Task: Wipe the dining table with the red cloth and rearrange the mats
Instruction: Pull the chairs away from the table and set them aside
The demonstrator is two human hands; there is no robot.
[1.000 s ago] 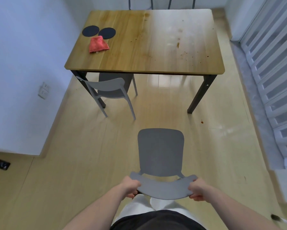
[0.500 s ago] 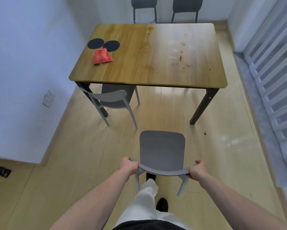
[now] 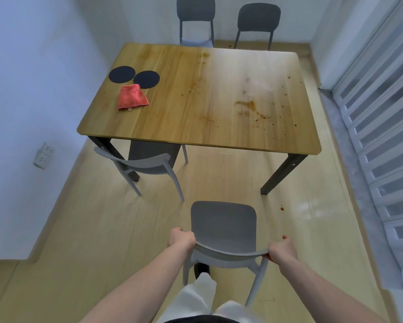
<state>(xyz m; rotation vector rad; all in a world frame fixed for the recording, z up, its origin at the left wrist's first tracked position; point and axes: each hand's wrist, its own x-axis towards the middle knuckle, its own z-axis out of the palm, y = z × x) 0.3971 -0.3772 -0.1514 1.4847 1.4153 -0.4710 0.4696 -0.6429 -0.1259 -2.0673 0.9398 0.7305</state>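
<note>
A wooden dining table (image 3: 196, 127) stands ahead, spotted with brown stains on its right half. The red cloth (image 3: 131, 97) lies crumpled near the table's left edge. Two round dark mats (image 3: 122, 74) (image 3: 147, 79) sit side by side just beyond the cloth. In front of me stands a grey chair (image 3: 223, 227), well short of the table. My left hand (image 3: 181, 237) grips the left end of its backrest and my right hand (image 3: 281, 251) grips the right end.
Another grey chair (image 3: 147, 164) is tucked under the table's near left side. Two dark chairs (image 3: 195, 17) (image 3: 257, 22) stand at the far side. A white wall runs along the left and slatted white doors (image 3: 382, 127) along the right. A red spot (image 3: 282, 208) marks the floor.
The view has tilted up and I have stepped closer, so the table and far chairs show more fully. Both hands stay on the chair's backrest, and one leg has stepped forward.
</note>
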